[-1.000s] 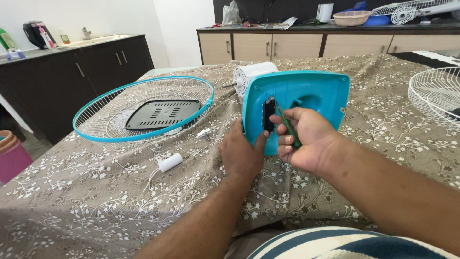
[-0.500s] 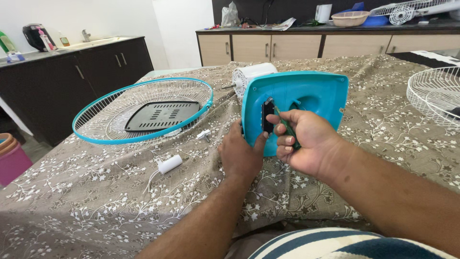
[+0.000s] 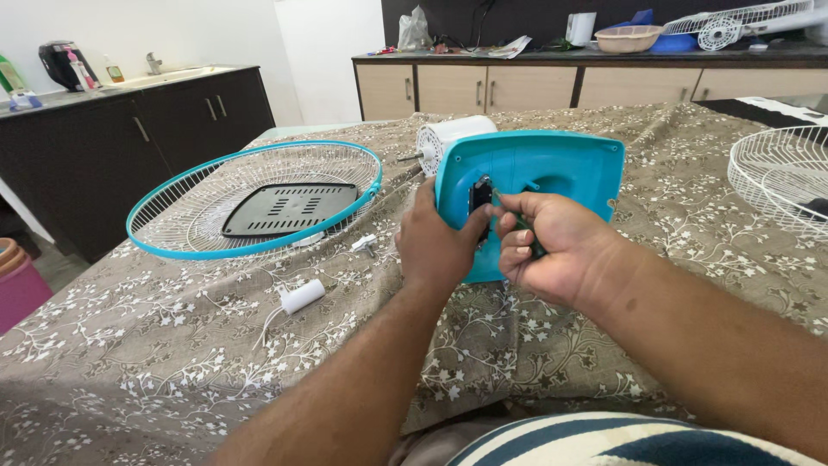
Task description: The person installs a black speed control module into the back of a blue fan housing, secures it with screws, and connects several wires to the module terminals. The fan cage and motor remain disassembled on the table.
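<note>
Left hand (image 3: 438, 246) braces the teal plastic fan base (image 3: 552, 173), right hand (image 3: 545, 250) with fingers closed on a dark tool; teal-rimmed wire grille (image 3: 259, 203) lies left, white capacitor (image 3: 302, 296) near.

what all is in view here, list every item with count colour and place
turquoise plastic fan base: 1, turquoise, stood on edge mid-table, between both hands
white cylindrical fan motor: 1, white, behind the base
round wire fan guard with turquoise rim: 1, white and turquoise, table left
black vented plate: 1, black, lying inside that guard
small white cylinder with wire: 1, white, table front left
white wire fan guard: 1, white, table right edge
floral tablecloth: 1, brown and white, covering table
dark cabinet with sink: 1, left
beige bowl: 1, back counter
left hand: grip on base's left edge
right hand: grip closed on a thin dark tool at the base
</note>
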